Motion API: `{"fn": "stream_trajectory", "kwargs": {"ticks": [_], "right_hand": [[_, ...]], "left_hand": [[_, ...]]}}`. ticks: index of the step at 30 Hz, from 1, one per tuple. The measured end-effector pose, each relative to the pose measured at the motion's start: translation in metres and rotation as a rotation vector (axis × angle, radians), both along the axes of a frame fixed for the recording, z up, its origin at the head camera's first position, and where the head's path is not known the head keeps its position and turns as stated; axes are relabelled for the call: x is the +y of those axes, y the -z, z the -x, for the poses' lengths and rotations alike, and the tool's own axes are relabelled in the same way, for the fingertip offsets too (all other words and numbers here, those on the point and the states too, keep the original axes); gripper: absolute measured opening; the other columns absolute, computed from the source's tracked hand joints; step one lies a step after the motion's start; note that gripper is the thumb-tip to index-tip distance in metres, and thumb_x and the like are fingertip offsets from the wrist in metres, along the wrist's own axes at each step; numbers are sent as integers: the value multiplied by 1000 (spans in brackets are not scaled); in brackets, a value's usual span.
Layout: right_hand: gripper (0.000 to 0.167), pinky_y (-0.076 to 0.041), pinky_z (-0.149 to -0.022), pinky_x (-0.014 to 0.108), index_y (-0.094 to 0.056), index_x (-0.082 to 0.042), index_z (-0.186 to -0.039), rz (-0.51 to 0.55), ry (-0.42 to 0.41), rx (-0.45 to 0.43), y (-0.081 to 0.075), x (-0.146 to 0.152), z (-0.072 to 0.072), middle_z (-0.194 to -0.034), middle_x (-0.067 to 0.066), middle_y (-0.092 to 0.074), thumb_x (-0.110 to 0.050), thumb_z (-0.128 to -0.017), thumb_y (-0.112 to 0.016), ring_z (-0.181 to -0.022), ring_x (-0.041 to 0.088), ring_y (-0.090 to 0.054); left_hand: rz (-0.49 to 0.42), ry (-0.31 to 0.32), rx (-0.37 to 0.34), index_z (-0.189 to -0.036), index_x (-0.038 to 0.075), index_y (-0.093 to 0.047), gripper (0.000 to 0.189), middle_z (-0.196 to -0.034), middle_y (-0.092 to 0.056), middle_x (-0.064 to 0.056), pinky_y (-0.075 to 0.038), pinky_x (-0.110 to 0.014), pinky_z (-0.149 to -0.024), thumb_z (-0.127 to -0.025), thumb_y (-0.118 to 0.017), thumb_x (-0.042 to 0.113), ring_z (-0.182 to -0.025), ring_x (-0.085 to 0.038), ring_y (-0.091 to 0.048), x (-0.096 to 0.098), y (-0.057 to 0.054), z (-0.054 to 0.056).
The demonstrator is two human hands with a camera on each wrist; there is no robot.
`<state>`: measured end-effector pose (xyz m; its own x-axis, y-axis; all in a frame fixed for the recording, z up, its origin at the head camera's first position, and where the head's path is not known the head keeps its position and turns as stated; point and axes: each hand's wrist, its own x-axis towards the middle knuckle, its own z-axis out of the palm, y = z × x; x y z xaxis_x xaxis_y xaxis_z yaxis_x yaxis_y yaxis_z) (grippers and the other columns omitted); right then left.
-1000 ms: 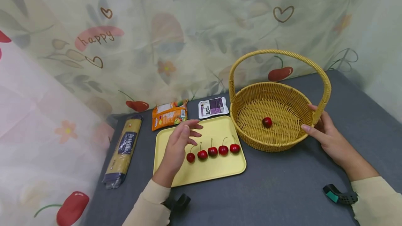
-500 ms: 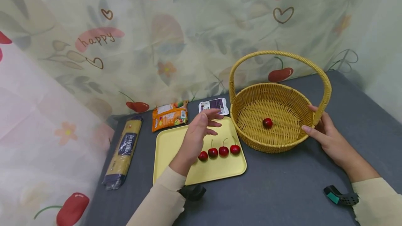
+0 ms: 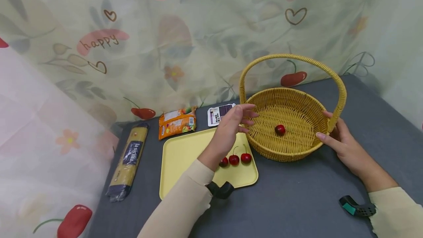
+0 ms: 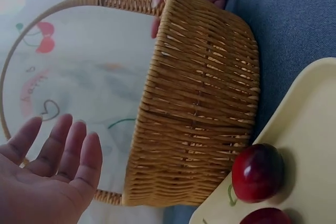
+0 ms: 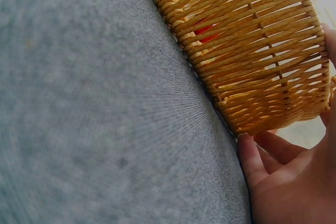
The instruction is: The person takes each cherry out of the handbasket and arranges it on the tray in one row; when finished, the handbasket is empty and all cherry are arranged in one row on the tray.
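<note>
My left hand is in the air over the right part of a yellow tray, its fingertips overlapping the near-left rim of a wicker basket. Its fingers are loosely extended and hold nothing. On the tray, three dark red cherries with stems show in a row; the arm hides the tray's middle. A single cherry lies on the basket floor. At the basket's right side, my right hand grips the wall beside the handle's foot, thumb over the rim and other fingers low on the outside.
Behind the tray lie an orange snack packet and a white and purple pouch, partly covered by the left hand. A long pack of pasta is on the left. A patterned cloth hangs behind the grey table.
My left hand has moved right across the tray, from above the left end of the cherry row to the basket's rim. The right hand stays on the basket.
</note>
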<state>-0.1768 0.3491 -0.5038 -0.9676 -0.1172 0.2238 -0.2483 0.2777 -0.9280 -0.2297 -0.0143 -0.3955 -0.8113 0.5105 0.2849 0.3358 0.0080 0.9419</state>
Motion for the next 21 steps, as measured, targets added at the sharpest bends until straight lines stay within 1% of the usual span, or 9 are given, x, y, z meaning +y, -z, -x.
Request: {"fn": "stream_trajectory", "kwargs": {"ticks": [4,7,13,15,19,21], "right_hand": [[76,-36,-95,11,-9,-21,-175,-5,-3,2,0,-1,0,-161,35,-27,-6,-115,-53,-130,1,-43],[76,-36,-95,11,-9,-21,-175,-3,-4,3,-1,-2,0,-160,35,-28,-6,-115,-53,-130,2,-43],[76,-36,-95,11,-9,-20,-175,1,3,6,-2,0,0,-160,35,-27,-5,-115,-53,-132,3,-43],[76,-36,-96,11,-9,-20,-175,1,2,6,-1,0,0,-160,34,-28,-5,-115,-53,-132,2,-43],[75,-36,-95,11,-9,-20,-175,-2,3,7,0,1,0,-159,32,-29,-5,-115,-53,-131,1,-43],[75,-36,-95,12,-10,-20,-175,0,4,8,0,0,0,-159,32,-29,-5,-115,-53,-131,2,-43]], "left_hand": [[9,3,-16,-153,6,-57,73,-139,-66,-17,-57,-55,-96,-116,-26,62,-120,-34,-66,9,2,6],[9,3,-31,-153,6,-57,72,-138,-66,-17,-58,-53,-96,-116,-26,61,-118,-30,-66,17,4,12],[34,10,-44,-153,5,-57,69,-137,-67,-16,-60,-45,-93,-118,-26,57,-116,-28,-67,38,6,25],[40,10,-65,-152,6,-58,68,-136,-68,-16,-60,-42,-92,-118,-27,56,-115,-26,-68,47,8,30],[49,-3,-114,-151,8,-61,67,-133,-69,-14,-60,-40,-90,-118,-30,57,-115,-28,-69,62,13,38],[54,-11,-126,-150,9,-62,67,-132,-69,-13,-60,-41,-90,-117,-31,58,-116,-33,-68,69,15,42]]}}
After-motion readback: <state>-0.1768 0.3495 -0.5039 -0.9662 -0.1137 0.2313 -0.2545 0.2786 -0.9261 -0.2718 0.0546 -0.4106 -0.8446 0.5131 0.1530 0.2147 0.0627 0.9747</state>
